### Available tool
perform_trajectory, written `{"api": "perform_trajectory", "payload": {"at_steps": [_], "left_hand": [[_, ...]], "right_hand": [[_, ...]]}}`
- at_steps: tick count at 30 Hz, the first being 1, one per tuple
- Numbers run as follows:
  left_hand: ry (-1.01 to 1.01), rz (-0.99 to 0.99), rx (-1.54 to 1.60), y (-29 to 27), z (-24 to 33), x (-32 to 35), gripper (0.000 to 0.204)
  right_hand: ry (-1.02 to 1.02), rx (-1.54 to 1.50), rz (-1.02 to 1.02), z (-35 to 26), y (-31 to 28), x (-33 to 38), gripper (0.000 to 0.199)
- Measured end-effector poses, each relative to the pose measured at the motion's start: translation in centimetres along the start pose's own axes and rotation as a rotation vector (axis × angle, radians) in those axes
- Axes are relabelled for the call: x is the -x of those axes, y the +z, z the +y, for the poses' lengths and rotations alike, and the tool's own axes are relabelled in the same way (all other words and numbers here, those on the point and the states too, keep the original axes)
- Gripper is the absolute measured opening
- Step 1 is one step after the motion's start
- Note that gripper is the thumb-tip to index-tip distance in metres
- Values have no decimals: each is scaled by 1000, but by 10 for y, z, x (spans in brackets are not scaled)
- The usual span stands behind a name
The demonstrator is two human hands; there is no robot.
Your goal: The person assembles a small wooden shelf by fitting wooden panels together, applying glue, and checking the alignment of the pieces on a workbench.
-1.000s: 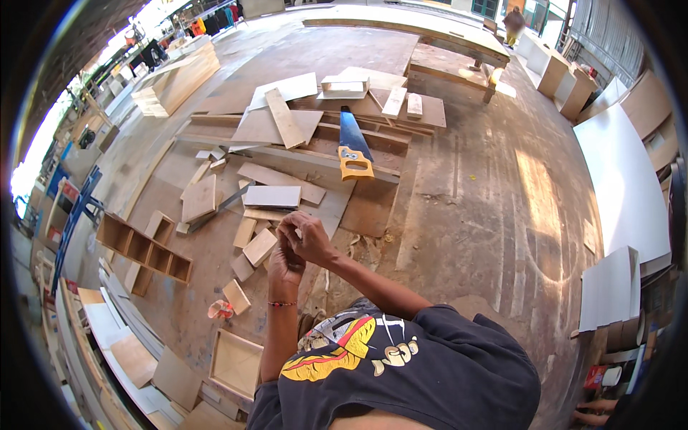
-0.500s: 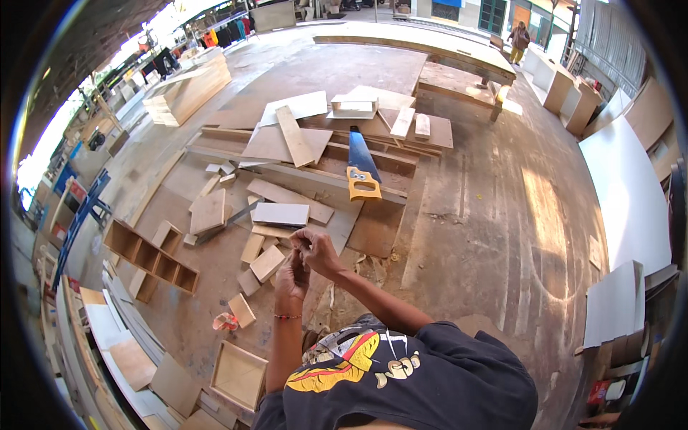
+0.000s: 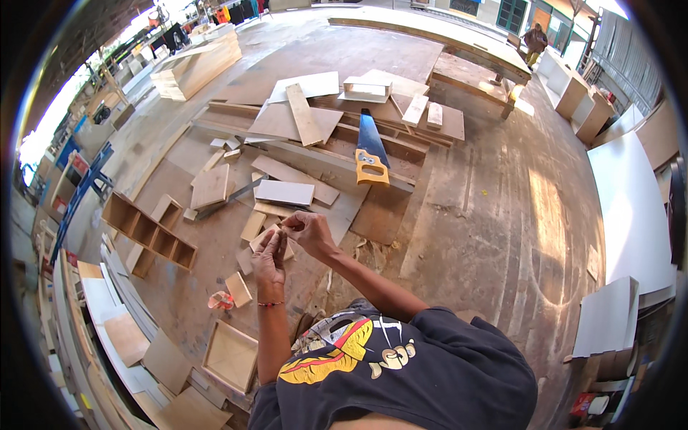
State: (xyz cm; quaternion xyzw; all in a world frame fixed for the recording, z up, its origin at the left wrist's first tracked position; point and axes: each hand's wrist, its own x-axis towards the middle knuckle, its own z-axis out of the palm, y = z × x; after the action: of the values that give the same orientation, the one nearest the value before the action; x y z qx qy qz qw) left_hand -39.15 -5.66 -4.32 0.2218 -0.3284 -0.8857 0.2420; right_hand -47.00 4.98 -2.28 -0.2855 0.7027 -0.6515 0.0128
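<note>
My left hand [image 3: 269, 259], with a beaded bracelet at its wrist, is raised with the fingers pinched together. Right beside it, my right hand [image 3: 309, 232] is also closed in a pinch, its fingertips close to the left ones. Whatever sits between the fingers is too small to make out. Beneath and beyond the hands lie several wood offcuts [image 3: 252, 226] and a white-faced board [image 3: 285, 192]. A handsaw [image 3: 372, 154] with a yellow handle and dark blade rests on the wooden frame ahead, touched by neither hand.
To the left lies a compartmented wooden box [image 3: 147, 233], with a shallow wooden tray [image 3: 231, 356] nearer me. A red-and-white crumpled packet [image 3: 220, 300] is on the floor. Long boards [image 3: 115, 315] line the left edge, white panels [image 3: 627, 208] the right. Far off, a person [image 3: 534, 44] stands beside a long table [image 3: 444, 37].
Both hands have shifted slightly left, still close together and pinched. The view has tilted a little, so the saw and boards appear higher. The distant person appears farther right.
</note>
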Motion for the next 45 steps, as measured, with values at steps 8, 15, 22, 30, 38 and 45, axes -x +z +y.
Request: {"api": "perform_trajectory", "payload": {"at_steps": [8, 15, 22, 30, 38, 45], "left_hand": [[59, 64, -59, -8, 2, -2, 14], [66, 57, -124, -5, 12, 9, 15], [168, 118, -202, -4, 16, 16, 18], [160, 151, -213, -17, 15, 13, 19], [152, 180, -151, -16, 21, 16, 19], [150, 199, -161, -22, 21, 16, 19]], "right_hand": [[-16, 26, -183, -7, 5, -1, 18], [-500, 227, -107, 1, 12, 4, 15], [-504, 356, -205, 5, 24, 8, 12], [-525, 493, -213, 10, 40, 9, 6], [-584, 309, -199, 11, 44, 4, 6], [-548, 461, -231, 14, 53, 3, 9]]}}
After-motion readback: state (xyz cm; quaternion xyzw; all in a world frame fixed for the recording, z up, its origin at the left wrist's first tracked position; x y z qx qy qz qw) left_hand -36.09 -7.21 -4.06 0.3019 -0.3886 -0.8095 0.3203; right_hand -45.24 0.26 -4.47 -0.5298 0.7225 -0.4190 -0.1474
